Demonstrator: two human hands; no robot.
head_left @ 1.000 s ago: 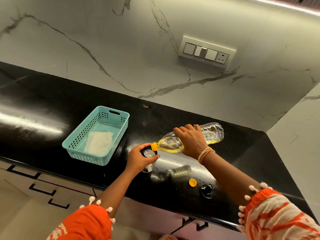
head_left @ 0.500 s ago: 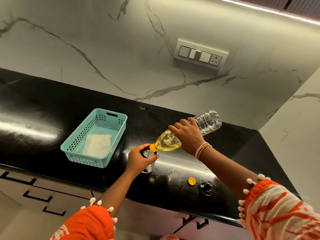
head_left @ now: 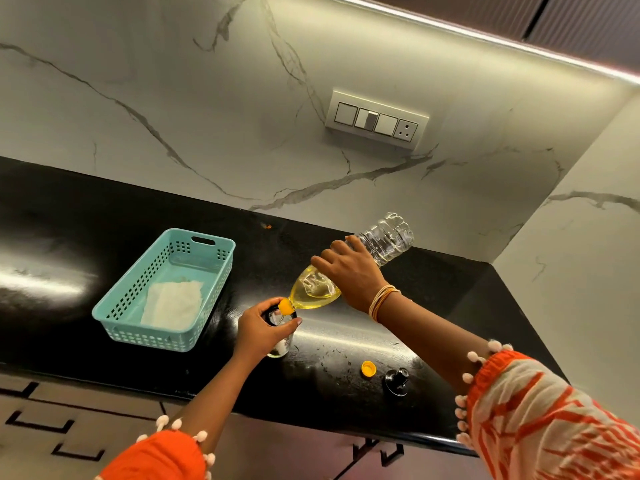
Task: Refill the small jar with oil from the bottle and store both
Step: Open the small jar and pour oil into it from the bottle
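Bottle (head_left: 349, 268) tilted over jar (head_left: 280, 336) — pouring

A home kitchen: a glossy black stone countertop (head_left: 104, 258) runs beneath a white grey-veined marble backsplash (head_left: 173, 98), with a white wall switch-and-socket plate (head_left: 376, 120) at 12 o'clock and panelled cabinet fronts (head_left: 69, 427) at 7 o'clock.
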